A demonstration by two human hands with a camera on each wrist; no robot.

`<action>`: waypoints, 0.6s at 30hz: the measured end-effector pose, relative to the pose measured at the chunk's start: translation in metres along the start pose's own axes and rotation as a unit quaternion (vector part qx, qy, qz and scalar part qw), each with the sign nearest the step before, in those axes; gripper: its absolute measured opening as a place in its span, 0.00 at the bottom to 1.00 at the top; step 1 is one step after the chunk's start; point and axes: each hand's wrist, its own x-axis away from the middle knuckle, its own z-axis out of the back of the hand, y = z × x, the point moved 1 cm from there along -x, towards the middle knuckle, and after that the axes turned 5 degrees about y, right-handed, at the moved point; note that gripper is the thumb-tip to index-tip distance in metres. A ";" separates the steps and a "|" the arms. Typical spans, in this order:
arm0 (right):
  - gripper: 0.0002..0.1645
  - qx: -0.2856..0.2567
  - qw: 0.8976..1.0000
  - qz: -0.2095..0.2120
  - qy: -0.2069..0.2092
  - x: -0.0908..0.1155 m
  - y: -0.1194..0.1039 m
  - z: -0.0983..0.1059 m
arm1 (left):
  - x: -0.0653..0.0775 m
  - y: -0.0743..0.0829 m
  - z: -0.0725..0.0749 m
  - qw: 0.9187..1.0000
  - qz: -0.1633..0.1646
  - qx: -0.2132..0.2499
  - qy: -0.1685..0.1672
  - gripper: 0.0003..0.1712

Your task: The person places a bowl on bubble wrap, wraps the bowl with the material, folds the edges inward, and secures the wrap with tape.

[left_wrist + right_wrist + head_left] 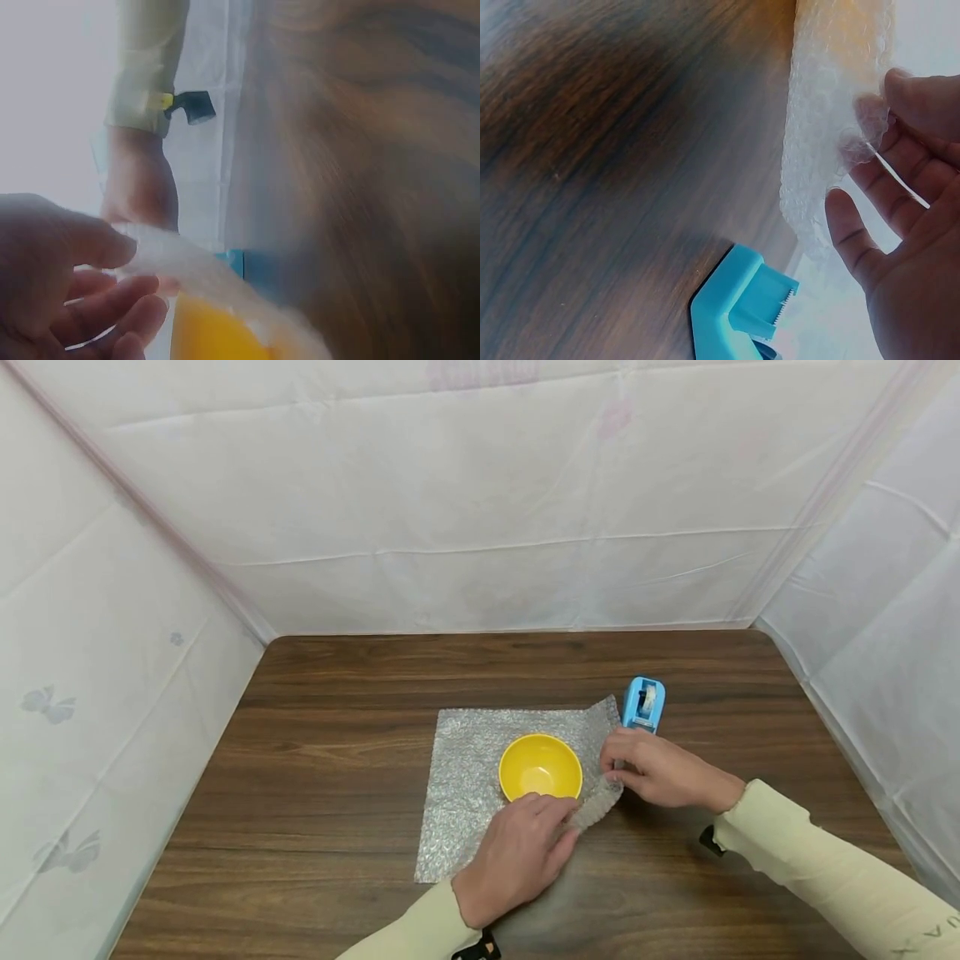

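Note:
A yellow bowl (540,764) stands upright on a sheet of bubble wrap (461,785). The wrap's right side is lifted and bent up toward the bowl. With thumb and fingertips, my right hand (652,768) pinches that raised edge; in the right wrist view the clear bubble wrap (825,127) passes between thumb and fingers (847,225). My left hand (517,852) is at the near side of the bowl, overlapping its rim in the head view, and grips the near right part of the wrap between thumb and fingers.
A blue tape dispenser (643,703) stands just beyond the right hand, close to the wrap's far right corner. Under everything is a dark wooden table (315,793). White sheeting (480,510) hangs around the back and both sides.

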 end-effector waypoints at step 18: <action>0.12 0.008 1.000 0.010 0.012 0.000 0.002 -0.002 | -0.004 -0.006 0.002 0.994 0.081 0.040 0.053 0.03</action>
